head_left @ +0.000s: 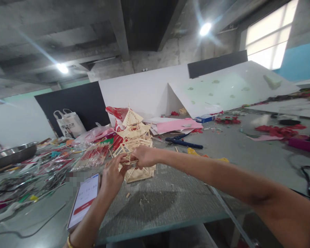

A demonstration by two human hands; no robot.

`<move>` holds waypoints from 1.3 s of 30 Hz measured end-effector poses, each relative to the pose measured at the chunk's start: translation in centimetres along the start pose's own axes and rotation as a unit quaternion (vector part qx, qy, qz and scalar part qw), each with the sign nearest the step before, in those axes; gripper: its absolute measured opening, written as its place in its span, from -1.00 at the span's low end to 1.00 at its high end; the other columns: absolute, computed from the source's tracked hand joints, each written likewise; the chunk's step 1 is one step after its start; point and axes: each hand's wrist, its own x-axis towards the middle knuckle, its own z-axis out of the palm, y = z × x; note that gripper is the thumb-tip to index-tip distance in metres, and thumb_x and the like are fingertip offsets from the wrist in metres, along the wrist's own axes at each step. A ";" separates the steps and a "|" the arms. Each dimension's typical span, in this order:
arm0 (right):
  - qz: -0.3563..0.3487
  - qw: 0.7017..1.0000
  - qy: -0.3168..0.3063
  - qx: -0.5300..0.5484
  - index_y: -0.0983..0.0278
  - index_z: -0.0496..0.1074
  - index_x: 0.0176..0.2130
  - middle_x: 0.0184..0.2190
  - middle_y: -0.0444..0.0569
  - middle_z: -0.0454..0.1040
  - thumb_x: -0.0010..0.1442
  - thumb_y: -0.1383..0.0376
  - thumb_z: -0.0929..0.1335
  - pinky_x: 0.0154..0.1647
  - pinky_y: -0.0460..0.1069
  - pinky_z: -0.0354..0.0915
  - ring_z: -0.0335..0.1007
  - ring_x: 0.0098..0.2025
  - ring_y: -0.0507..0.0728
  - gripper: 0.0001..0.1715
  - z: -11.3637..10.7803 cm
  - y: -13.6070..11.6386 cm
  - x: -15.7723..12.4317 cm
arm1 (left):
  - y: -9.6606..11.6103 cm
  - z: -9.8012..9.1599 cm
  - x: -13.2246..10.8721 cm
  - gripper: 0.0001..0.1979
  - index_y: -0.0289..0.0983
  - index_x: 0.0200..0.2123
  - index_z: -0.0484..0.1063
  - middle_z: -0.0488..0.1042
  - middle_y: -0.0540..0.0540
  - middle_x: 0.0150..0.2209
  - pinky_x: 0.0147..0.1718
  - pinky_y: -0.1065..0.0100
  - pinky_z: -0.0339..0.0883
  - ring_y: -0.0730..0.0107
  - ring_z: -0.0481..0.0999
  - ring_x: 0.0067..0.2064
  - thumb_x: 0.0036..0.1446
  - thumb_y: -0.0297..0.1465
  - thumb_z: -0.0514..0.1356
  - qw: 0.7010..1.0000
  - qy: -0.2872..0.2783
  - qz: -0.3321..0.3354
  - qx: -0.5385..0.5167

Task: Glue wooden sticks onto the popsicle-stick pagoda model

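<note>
A tiered model tower of thin pale wooden sticks [141, 175] stands upright on the grey table, with a pointed roof on top. My left hand [115, 171] is at the tower's left front, fingers bent and pressed near its middle tier. From the right, my right hand [142, 156] reaches across to the same tier, its fingers closed together close to the left fingertips. Whatever lies between the fingers of either hand is too small to make out. Below my left forearm lies a phone [84, 199] showing a timer.
Blue-handled pliers [184, 141] lie right of the tower, near pink paper [175, 125]. Bagged red-tipped sticks [93, 155], wires and a metal bowl [14, 155] lie left. Red scraps [276, 131] lie far right. The table edge [170, 226] is in front.
</note>
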 end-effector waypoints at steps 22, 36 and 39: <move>0.000 1.000 -0.006 -0.006 0.42 0.50 -0.32 -0.50 -0.05 0.46 -0.06 0.43 0.34 -0.54 -0.15 0.02 0.27 -0.46 0.00 -0.77 -0.1 0.1 0.0 | 0.1 -0.1 0.1 -0.73 -0.23 -0.12 0.33 0.56 -0.10 -0.32 -0.20 0.18 0.32 0.21 0.52 -0.21 0.09 -0.29 0.11 1.000 -0.002 -0.009 0.000; -0.031 0.995 0.091 -0.005 0.40 0.39 -0.47 -0.57 -0.12 0.32 0.13 0.17 0.29 -0.48 -0.13 0.00 0.14 -0.51 -0.05 -0.66 -2.1 0.7 -2.5 | 1.1 -2.6 -0.4 -0.74 -0.18 -0.16 0.34 0.51 -0.07 -0.18 -0.13 0.18 0.31 0.20 0.47 -0.12 0.08 -0.23 0.12 0.998 0.044 -0.045 0.028; -0.009 0.992 0.124 0.024 0.40 0.43 -0.41 -0.51 -0.09 0.39 0.15 0.17 0.28 -0.45 -0.12 0.05 0.20 -0.49 -0.04 -0.68 -4.0 1.2 -4.5 | 1.5 -5.4 -0.7 -0.76 -0.13 -0.22 0.37 0.50 -0.03 -0.20 -0.15 0.16 0.31 0.19 0.48 -0.16 0.06 -0.17 0.12 0.991 0.090 -0.084 0.045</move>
